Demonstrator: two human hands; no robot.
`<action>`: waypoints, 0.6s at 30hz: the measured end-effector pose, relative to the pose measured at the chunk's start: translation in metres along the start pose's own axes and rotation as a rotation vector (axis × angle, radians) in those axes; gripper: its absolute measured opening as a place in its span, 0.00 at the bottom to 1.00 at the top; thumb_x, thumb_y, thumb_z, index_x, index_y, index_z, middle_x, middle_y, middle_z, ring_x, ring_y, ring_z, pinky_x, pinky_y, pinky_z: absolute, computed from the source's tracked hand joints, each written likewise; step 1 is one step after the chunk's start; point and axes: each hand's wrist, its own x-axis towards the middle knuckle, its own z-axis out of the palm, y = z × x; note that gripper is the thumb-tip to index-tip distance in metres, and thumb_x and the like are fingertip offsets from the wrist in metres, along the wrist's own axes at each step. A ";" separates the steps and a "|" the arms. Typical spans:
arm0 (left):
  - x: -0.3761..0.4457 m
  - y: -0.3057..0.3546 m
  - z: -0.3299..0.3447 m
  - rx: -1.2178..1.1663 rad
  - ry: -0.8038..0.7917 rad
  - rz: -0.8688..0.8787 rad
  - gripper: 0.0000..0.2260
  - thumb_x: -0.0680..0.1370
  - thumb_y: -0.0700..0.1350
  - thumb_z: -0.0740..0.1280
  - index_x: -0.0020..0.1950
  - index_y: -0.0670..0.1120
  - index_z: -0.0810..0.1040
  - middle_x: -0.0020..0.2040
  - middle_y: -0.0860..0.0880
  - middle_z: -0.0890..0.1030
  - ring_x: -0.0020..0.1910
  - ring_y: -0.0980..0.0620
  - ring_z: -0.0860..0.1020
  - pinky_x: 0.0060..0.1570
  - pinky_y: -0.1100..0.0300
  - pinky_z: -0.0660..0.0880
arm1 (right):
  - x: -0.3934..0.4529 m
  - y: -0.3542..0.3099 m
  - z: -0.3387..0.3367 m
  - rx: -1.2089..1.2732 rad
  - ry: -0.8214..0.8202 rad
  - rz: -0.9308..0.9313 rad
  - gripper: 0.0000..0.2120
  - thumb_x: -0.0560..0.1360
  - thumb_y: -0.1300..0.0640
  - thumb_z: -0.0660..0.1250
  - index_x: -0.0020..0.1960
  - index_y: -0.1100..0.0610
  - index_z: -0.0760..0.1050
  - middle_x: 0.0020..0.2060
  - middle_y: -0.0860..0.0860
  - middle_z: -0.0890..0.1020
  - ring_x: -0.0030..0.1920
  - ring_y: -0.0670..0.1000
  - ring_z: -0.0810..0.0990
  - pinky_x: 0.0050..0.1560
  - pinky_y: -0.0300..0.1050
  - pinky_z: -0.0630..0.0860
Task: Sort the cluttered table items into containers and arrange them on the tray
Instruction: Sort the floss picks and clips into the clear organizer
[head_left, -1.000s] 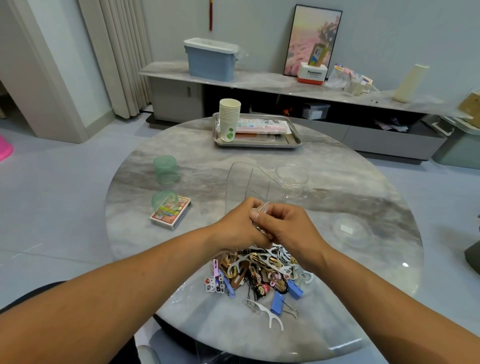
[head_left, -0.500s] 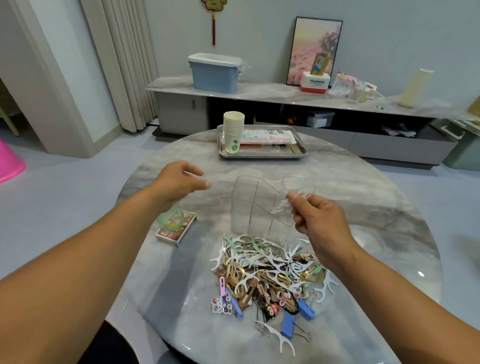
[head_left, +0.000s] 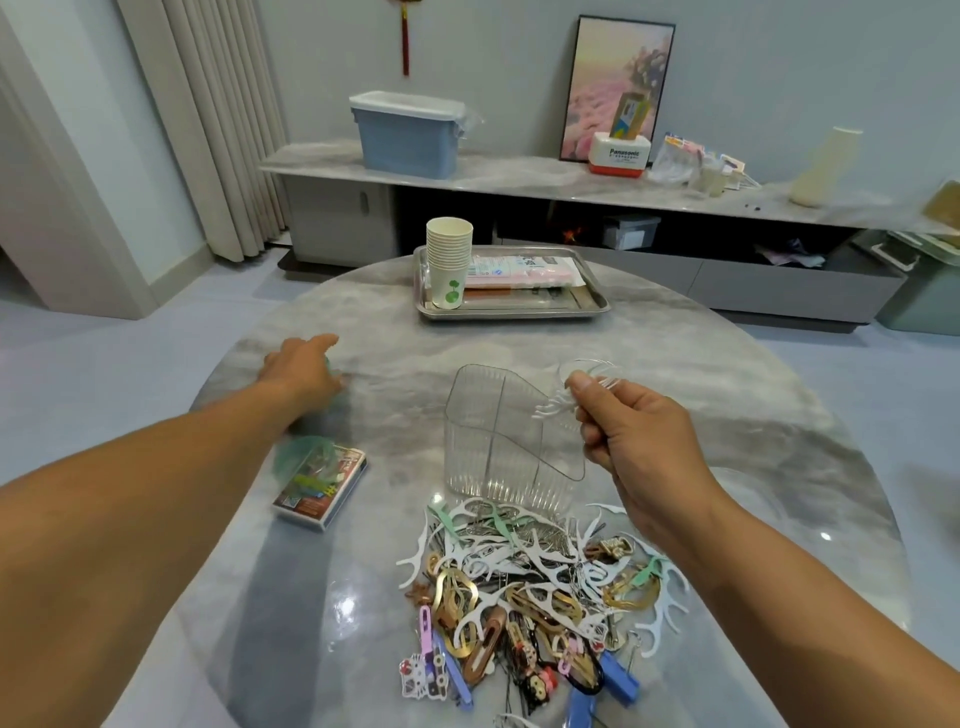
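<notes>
A heap of white floss picks, hair clips and blue binder clips (head_left: 530, 587) lies on the marble table in front of me. Behind it stands a clear divided container (head_left: 498, 441). My right hand (head_left: 639, 431) pinches a small bunch of white floss picks (head_left: 553, 408) just above the container's right rim. My left hand (head_left: 301, 364) reaches out to the left with fingers extended over a green cup (head_left: 333, 375), which it mostly hides. A steel tray (head_left: 514, 313) sits at the table's far side.
On the tray stand a stack of paper cups (head_left: 449, 260) and a pink packet (head_left: 519, 270). A card box (head_left: 322, 488) with a green lid (head_left: 304, 454) leaning at it lies left of the container. A clear round cup (head_left: 597, 366) stands behind my right hand.
My hands have parted from above the heap. The left one has swung out left to the green cup; the right one has lifted the floss picks up beside the clear container.
</notes>
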 end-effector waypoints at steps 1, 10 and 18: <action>0.000 0.000 0.002 -0.014 0.015 -0.004 0.28 0.80 0.51 0.70 0.79 0.52 0.65 0.75 0.39 0.65 0.71 0.33 0.66 0.70 0.42 0.68 | 0.001 -0.001 0.000 -0.001 0.004 0.001 0.09 0.77 0.53 0.73 0.44 0.58 0.84 0.31 0.49 0.77 0.30 0.45 0.71 0.31 0.37 0.71; -0.081 0.062 -0.050 -1.029 0.061 -0.148 0.24 0.81 0.64 0.61 0.59 0.43 0.76 0.54 0.41 0.81 0.44 0.44 0.83 0.33 0.57 0.80 | -0.014 -0.013 0.003 0.045 -0.001 0.008 0.09 0.78 0.54 0.72 0.47 0.60 0.83 0.30 0.48 0.77 0.29 0.44 0.70 0.27 0.35 0.67; -0.199 0.108 -0.036 -1.209 -0.401 -0.245 0.28 0.81 0.68 0.57 0.57 0.43 0.76 0.48 0.37 0.82 0.25 0.50 0.75 0.20 0.63 0.67 | -0.051 -0.030 0.024 0.062 -0.027 -0.184 0.11 0.77 0.52 0.73 0.40 0.58 0.82 0.30 0.49 0.78 0.30 0.44 0.71 0.31 0.36 0.70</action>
